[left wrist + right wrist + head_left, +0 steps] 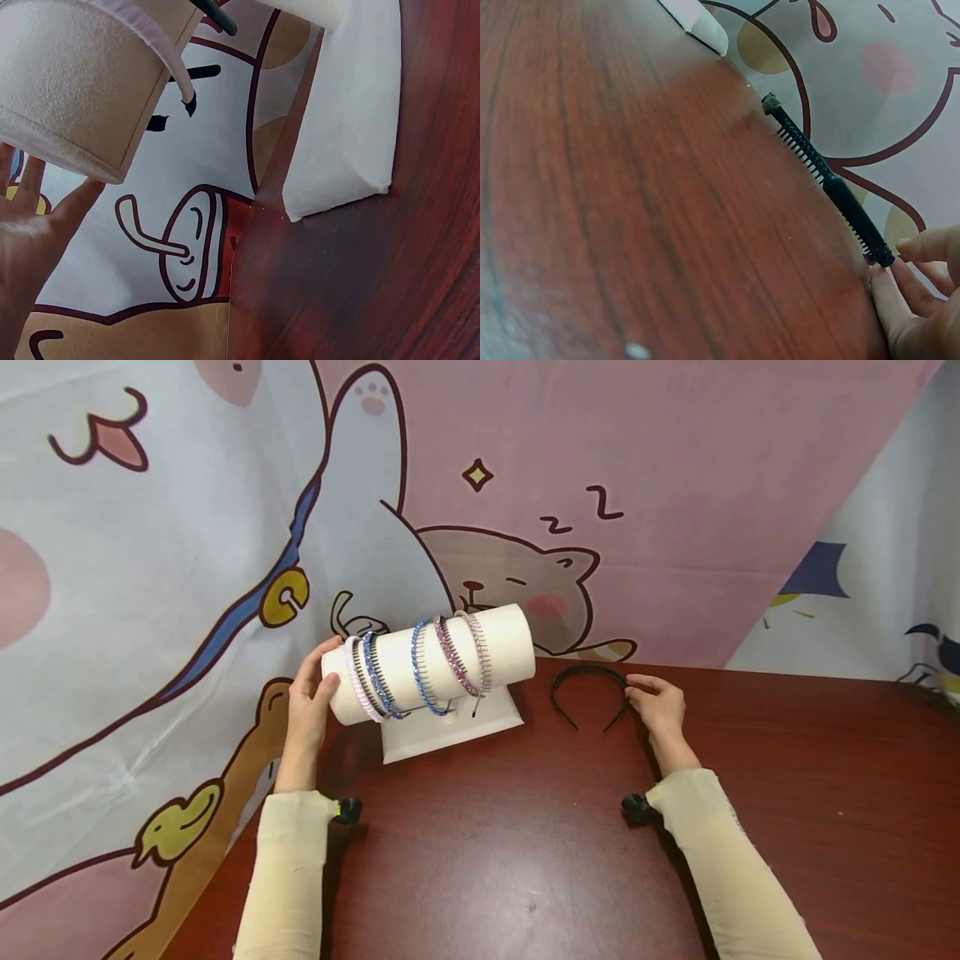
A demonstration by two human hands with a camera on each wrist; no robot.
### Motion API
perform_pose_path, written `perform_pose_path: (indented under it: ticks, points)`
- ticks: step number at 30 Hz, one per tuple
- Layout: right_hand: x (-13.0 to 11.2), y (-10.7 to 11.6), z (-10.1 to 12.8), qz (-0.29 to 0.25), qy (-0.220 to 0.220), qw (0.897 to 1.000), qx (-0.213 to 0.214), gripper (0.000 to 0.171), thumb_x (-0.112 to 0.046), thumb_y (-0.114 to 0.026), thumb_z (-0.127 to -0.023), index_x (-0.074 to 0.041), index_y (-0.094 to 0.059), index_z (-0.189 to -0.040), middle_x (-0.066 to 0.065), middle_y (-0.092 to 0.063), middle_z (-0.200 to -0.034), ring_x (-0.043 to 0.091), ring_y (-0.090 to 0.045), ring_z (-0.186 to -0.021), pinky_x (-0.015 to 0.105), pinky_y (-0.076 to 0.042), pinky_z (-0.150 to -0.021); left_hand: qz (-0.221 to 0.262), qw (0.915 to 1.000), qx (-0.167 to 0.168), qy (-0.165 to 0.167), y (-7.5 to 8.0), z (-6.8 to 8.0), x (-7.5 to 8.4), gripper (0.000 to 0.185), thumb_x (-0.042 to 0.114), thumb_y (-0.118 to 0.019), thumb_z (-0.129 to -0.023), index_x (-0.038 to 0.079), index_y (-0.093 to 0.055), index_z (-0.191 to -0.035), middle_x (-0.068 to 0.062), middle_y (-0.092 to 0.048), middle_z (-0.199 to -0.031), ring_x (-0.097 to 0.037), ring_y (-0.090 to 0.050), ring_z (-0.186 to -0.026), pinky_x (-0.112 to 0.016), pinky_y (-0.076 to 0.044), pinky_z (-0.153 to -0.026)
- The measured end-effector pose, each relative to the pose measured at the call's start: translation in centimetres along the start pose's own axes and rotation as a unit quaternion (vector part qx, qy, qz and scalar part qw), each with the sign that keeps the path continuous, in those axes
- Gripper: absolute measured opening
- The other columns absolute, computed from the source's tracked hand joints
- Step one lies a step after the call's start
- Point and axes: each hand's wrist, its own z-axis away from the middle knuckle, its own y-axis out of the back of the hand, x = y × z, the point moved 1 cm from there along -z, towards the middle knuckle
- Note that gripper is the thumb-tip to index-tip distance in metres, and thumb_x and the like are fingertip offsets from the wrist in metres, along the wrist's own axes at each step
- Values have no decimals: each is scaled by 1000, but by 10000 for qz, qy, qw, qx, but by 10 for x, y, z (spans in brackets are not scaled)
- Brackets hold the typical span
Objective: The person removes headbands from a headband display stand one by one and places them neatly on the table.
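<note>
One black headband [588, 692] lay right of centre, beside the stand [442, 681]; looked light, springy, toothed, best taken near an end. Right hand [660, 706] pinched its tip. Left hand [311, 697], fingers spread, pressed against the roll's end.

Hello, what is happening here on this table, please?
A person sits at a wooden table. The left hand rests on the end of a white cylinder stand that carries several headbands. The right hand pinches one side of a black headband, which lies on the table just right of the stand, against the cartoon cloth backdrop.
</note>
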Motion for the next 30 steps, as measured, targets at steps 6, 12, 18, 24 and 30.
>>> perform_pose_path:
  ticks: [6,12,18,24,30]
  points:
    - [-1,1,1,129,64,9999,6,37,-11,-61,-97,-3,-63,-133,15,-54,-144,-11,-60,-84,5,-48,-74,1,9999,40,-102,0,-1,-2,48,18,-62,-93,1,-56,-138,-3,-59,-141,-16,-49,-134,-22,-36,-108]
    - [0,2,1,382,93,9992,64,37,-13,-62,-97,-5,-64,-133,11,-56,-139,-9,-57,-84,6,-47,-72,13,9999,11,-130,1,0,-2,48,21,-64,-93,3,-57,-137,-4,-59,-141,-17,-49,-133,-23,-38,-107]
    - [-1,4,4,521,69,9986,19,38,-17,-61,-98,-7,-63,-134,12,-52,-147,-10,-54,-84,7,-46,-73,-7,10000,-15,1,-1,1,1,47,18,-61,-94,5,-56,-139,-13,-54,-145,-15,-49,-132,-21,-38,-105]
    - [-1,4,5,571,126,9983,11,37,-17,-62,-97,-7,-64,-133,11,-52,-148,-9,-53,-84,7,-46,-72,-17,9999,-11,125,-1,1,4,49,13,-57,-94,-2,-52,-140,-16,-53,-146,-11,-50,-130,-20,-39,-104]
    - [-1,4,7,319,123,9994,-27,37,-15,-60,-98,-6,-63,-134,13,-50,-149,-12,-56,-84,7,-49,-76,-61,9999,0,154,-1,1,3,48,13,-57,-94,1,-53,-140,-10,-55,-145,-12,-49,-131,-20,-39,-104]
